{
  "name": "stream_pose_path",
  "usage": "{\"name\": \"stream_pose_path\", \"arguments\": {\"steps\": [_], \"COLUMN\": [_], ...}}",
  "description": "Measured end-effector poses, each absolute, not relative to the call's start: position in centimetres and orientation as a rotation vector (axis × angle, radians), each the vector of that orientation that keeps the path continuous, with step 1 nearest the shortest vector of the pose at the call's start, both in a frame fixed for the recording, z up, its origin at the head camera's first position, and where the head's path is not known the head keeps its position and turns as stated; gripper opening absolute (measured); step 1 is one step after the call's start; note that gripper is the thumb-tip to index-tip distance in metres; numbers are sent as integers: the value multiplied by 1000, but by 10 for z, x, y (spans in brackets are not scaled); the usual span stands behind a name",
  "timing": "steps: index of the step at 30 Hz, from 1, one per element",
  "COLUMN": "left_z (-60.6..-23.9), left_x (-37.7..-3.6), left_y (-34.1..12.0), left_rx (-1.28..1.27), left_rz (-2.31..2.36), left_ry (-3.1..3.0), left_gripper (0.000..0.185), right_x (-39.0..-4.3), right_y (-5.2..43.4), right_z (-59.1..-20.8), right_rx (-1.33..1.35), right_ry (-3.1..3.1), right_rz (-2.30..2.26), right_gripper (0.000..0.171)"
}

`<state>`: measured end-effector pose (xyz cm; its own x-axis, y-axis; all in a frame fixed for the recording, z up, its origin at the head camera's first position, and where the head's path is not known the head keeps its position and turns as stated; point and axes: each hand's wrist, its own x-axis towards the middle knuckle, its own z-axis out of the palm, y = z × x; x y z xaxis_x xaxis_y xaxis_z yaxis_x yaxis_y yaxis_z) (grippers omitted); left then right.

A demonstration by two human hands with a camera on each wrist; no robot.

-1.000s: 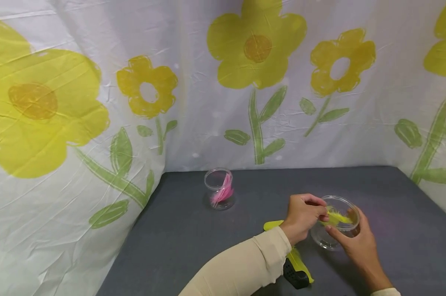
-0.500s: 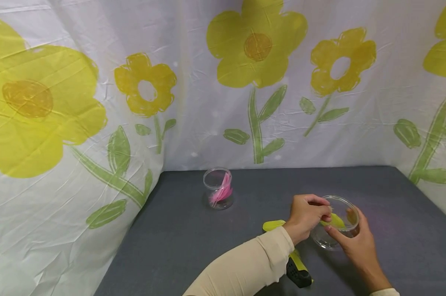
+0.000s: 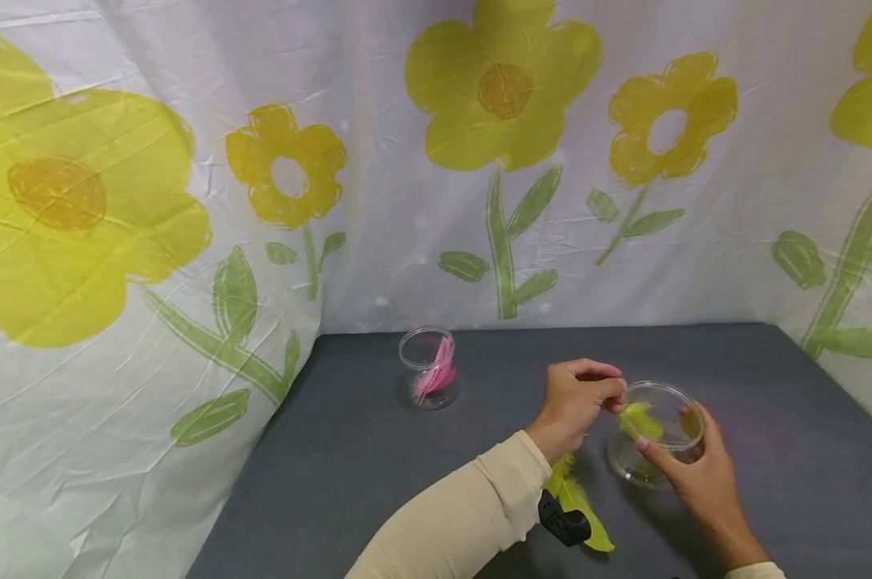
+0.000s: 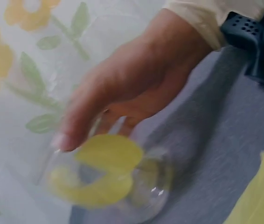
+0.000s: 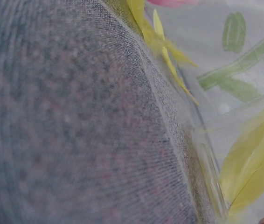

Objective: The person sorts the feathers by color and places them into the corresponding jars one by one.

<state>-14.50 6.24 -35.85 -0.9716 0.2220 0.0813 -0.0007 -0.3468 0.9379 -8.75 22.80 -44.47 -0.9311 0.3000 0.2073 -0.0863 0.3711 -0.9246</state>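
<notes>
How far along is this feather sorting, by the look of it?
Pink feathers already stand in the far jar. In hand: the right hand holds the near jar, and the left hand pinches a yellow feather at its mouth. Left: at least one loose yellow feather lies on the grey table.

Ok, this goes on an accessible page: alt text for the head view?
The right hand holds a clear jar with a yellow feather inside, the left hand at its rim; a jar of pink feathers stands behind.
</notes>
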Motion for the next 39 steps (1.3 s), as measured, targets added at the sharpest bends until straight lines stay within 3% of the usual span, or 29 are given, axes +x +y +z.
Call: {"name": "stream_pose_path", "arguments": {"steps": [11,22,39], "left_z": [-348,-396,-455], "left_x": [-155,-159,-147], "left_y": [12,-29,-35], "left_rx": [358,62,-233], "left_rz": [2603,2563,2396], "left_ry": [1681,1861,2066], "left_gripper": [11,10,14], "right_x": [-86,-86,-88], "right_y": [226,225,225], "right_z": [-445,-445,-446], "right_rx": [-223,-235,-240], "right_ry": [-2296,-2298,-2292], "right_rz": [1594,1597,1588], "right_gripper": [98,99,98]}}
